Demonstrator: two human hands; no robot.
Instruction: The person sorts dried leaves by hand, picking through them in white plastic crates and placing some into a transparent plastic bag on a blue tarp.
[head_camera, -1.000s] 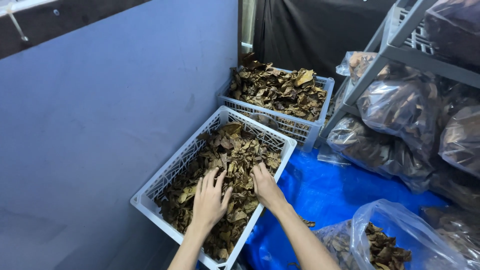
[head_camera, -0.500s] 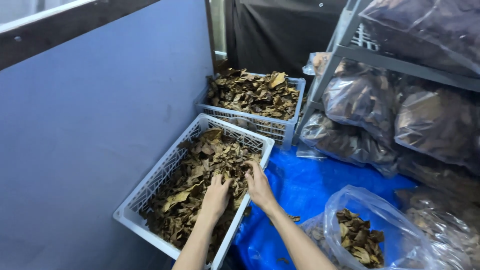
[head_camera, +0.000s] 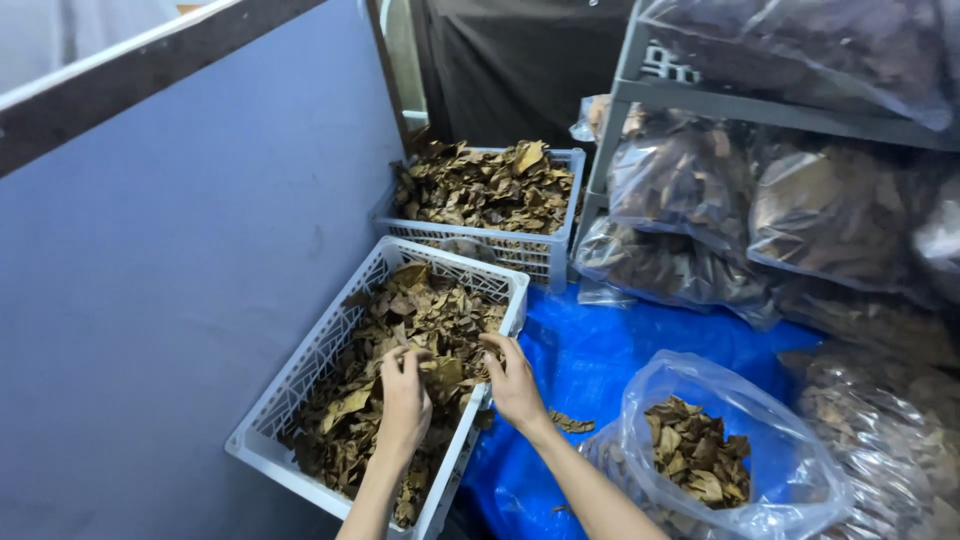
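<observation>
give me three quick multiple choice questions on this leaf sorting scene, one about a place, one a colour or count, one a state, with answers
1. Where are both hands?
A. in the clear bag
B. over the near crate of dry leaves
C. on the shelf

2. What colour is the sheet on the floor?
A. blue
B. green
C. red

3. What state is the clear bag at lower right in?
A. tied shut
B. open at the top
C. flat and empty

Answers:
1 B: the left hand and right hand rest among the dry leaves in the near crate, not the far crate.
2 A: the sheet under the crates is bright blue.
3 B: the clear bag gapes open, with brown leaves showing inside.
</observation>
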